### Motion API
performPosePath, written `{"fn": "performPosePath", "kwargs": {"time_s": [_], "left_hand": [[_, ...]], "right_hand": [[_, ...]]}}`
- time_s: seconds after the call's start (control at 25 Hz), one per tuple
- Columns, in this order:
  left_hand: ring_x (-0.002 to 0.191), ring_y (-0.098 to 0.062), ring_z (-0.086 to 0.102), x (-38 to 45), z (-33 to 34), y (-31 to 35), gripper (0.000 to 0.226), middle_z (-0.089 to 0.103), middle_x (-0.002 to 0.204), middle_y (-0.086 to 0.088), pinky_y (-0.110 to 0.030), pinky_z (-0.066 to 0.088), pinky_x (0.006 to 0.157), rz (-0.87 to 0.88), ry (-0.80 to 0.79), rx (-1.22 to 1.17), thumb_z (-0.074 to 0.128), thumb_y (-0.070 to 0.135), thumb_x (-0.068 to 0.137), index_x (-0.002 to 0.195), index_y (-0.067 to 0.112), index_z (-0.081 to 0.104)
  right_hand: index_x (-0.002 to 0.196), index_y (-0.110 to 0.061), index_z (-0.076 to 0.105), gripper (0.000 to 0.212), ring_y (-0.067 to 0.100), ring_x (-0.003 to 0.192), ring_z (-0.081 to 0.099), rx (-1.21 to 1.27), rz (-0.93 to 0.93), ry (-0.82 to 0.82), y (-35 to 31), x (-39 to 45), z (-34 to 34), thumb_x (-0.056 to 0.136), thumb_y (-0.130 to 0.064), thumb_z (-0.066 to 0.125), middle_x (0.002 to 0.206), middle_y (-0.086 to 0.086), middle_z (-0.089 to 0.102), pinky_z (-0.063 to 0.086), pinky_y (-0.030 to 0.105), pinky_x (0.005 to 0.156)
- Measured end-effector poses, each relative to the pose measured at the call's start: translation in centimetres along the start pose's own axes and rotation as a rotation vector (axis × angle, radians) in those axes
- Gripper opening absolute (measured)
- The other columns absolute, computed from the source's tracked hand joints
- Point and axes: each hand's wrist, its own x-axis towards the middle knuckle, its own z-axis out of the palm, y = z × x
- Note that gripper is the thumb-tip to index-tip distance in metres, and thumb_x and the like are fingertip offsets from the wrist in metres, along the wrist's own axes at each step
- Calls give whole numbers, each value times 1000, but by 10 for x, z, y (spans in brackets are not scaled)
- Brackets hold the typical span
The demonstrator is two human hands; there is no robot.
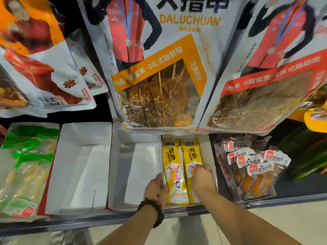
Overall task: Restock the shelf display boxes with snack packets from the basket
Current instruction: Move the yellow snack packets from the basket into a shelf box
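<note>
Head view: yellow snack packets (177, 174), judged light, soft and slippery, are pinched by right hand (201, 175); left hand (156, 187) fingers grip the box wall at nine o'clock.

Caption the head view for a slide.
Both hands, left hand and right hand, settle yellow snack packets into a white display box beside two empty boxes.
</note>
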Motion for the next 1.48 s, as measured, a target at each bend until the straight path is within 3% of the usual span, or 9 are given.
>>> {"fn": "performPosePath", "kwargs": {"time_s": [0.12, 0.24, 0.36, 0.56, 0.72, 0.88, 1.24, 1.36, 1.48], "left_hand": [[99, -14, 61, 0, 1, -2, 24, 63, 117, 5, -31, 57, 87, 24, -6, 42, 48, 30, 96, 120, 28, 50], [104, -15, 62, -5, 0, -5, 30, 63, 117, 5, -34, 55, 92, 68, -18, 105, 50, 32, 94, 124, 29, 47], [104, -15, 63, -7, 1, -10, 38, 62, 119, 5, -33, 55, 92, 108, -12, 171, 48, 32, 96, 133, 28, 38], [101, -16, 64, -12, -2, -7, 30, 64, 117, 3, -32, 55, 90, 113, -28, 202, 45, 32, 97, 126, 27, 40], [107, -16, 61, -25, -14, -4, 32, 61, 125, 1, -29, 51, 96, 130, -74, 211, 47, 33, 97, 128, 24, 42], [134, -17, 43, -47, -58, 1, 60, 40, 149, 1, -33, 37, 111, 98, -53, 226, 47, 35, 97, 150, 23, 21], [111, -18, 59, -205, -286, -63, 48, 63, 124, -2, -29, 47, 95, 94, 528, 133, 54, 37, 87, 134, 23, 50], [106, -23, 61, -277, -359, -122, 38, 67, 113, -4, -29, 46, 88, -30, 809, 214, 57, 30, 85, 122, 22, 59], [111, -26, 59, -330, -407, -200, 41, 65, 117, -7, -31, 46, 89, -260, 889, 267, 53, 34, 82, 121, 21, 59]], "right_hand": [[127, -7, 54, 49, 32, 131, 39, -160, -191, 92, 2, -13, -1, 79, -2, 53, 147, 15, 29, 40, 36, 105], [126, -15, 55, 53, 33, 129, 43, -247, -419, 311, 27, -24, -17, 74, -10, 63, 138, 14, 45, 46, 45, 96], [142, -21, 30, 60, 32, 119, 51, -118, -228, 322, 54, -35, -25, 88, -29, 55, 141, 11, 40, 52, 44, 85], [148, -36, -7, 60, 20, 100, 60, 33, -42, 12, 71, -42, -13, 97, -49, 22, 126, 2, 55, 54, 39, 75], [150, -29, 1, 60, 23, 110, 56, -64, -40, 22, 65, -47, -25, 97, -49, 22, 131, 3, 50, 52, 41, 82], [145, -22, 24, 58, 25, 110, 53, -233, -185, 183, 39, -59, -57, 93, -47, 33, 130, 6, 49, 50, 41, 84], [138, -29, 41, 50, 21, 112, 57, -356, -1072, 75, -233, -190, -51, 92, -46, 44, 125, -3, 61, 47, 34, 85], [138, -29, 42, 52, 23, 116, 55, -329, -1319, 21, -323, -268, -23, 90, -47, 46, 128, -1, 60, 45, 36, 90], [128, -27, 49, 46, 28, 110, 58, -341, -1496, -34, -383, -347, 15, 87, -49, 45, 119, 3, 63, 46, 39, 88]]}}
